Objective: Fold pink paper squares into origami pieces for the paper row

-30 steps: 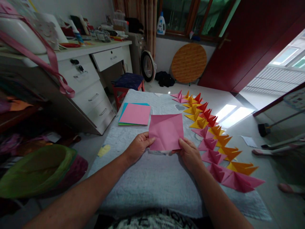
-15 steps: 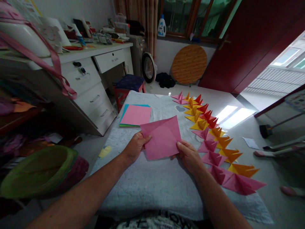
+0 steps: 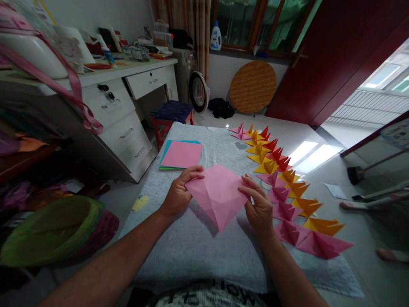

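Note:
A pink sheet of origami paper [image 3: 219, 196] is held above the cloth-covered table, one corner pointing at me and a crease running down its middle. My left hand [image 3: 180, 192] grips its left corner, thumb below and fingers on top. At the opposite corner, my right hand [image 3: 257, 207] pinches the paper between thumb and fingers. Beyond my left hand lies a stack of square paper [image 3: 181, 154], pink on top with blue and green edges showing. To the right of my right hand stand rows of folded paper cranes [image 3: 286, 211] in pink, yellow, orange and red.
The grey-blue tablecloth [image 3: 191, 264] carries a yellow patch [image 3: 140, 203] near its left edge. A green-lined bin [image 3: 51, 230] stands on the floor at left, below a white desk [image 3: 121, 123]. A stool [image 3: 172, 111] is behind the table.
The pink paper has turned from roughly square-on to a diamond, its near corner now toward me. Both hands have shifted their grip to its side corners, with fingers on top.

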Demonstrator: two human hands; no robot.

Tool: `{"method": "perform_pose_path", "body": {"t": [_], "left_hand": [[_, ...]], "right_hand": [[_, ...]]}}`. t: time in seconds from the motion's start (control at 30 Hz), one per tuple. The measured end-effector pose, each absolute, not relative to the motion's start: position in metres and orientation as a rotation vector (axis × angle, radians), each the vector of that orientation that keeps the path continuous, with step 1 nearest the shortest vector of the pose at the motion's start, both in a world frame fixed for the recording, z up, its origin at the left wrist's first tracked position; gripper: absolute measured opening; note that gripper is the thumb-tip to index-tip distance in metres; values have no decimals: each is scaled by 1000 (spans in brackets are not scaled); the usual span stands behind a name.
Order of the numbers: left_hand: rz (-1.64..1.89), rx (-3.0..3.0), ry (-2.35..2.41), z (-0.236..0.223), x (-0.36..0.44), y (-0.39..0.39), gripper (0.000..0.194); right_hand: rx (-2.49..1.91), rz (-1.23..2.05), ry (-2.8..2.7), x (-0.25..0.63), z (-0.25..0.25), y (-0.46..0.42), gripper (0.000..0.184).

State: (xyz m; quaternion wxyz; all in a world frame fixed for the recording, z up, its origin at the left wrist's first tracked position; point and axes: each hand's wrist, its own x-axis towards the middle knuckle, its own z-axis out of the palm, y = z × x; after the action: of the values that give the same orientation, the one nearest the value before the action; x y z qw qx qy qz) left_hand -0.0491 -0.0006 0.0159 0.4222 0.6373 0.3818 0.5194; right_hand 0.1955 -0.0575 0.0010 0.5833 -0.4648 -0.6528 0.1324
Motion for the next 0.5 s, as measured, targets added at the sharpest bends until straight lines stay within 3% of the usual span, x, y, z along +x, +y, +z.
{"method": "perform_pose_path", "body": {"t": [0.33, 0.5], "left_hand": [[1017, 2657, 1153, 7, -62, 4, 49], [697, 2860, 803, 12, -49, -15, 42]], "right_hand": [[-1313, 73, -1796, 197, -10, -53, 50], [-1368, 74, -1981, 194, -9, -54, 47]]}}
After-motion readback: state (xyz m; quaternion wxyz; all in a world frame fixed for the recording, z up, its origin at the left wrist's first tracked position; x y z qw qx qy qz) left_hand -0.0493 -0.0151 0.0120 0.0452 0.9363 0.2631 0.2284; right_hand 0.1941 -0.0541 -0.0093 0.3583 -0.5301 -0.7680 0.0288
